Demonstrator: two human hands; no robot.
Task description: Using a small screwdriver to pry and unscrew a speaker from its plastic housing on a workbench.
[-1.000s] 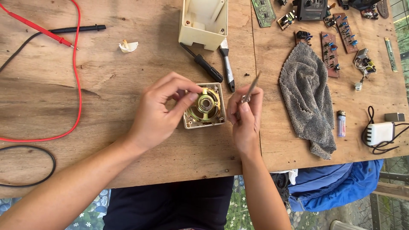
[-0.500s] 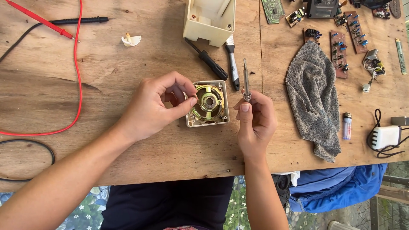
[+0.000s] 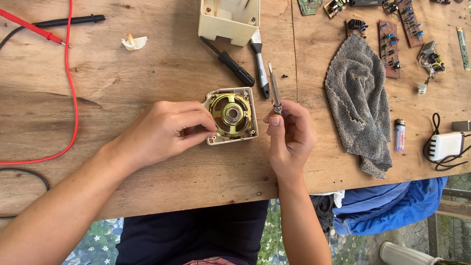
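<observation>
Brass-coloured speaker [image 3: 230,115] sitting face-down in its cream square frame is what you've got going, roughly mid-table and a bit back from the near edge. Your left hand [image 3: 164,132] is curled over the frame's left side, fingertips pinched on that edge, so it looks like you're pinning it flat to stop it skating around on the wood. Left grip is closed onto the frame, not on the speaker cone itself.

Your right hand [image 3: 289,135] sits just beside the frame's right edge, not touching it as far as I can see. Fingers are wrapped tight around a thin metal tool [image 3: 274,86], probably a small screwdriver, held near its lower end with the shaft pointing away from you toward the far edge. So the tip is up and off the speaker, nowhere near its screws.

Further back, a black-handled screwdriver [image 3: 230,63] and a grey-handled knife [image 3: 259,64] lie just behind the speaker, in front of a cream plastic housing [image 3: 229,19] at the far edge. A grey rag [image 3: 360,100] is spread out to the right, with a small lighter [image 3: 400,134] beside it and a white charger [image 3: 445,145] near the right edge. Circuit boards [image 3: 390,46] are scattered in the far right corner; red and black probe leads [image 3: 54,27] run along the far left.
</observation>
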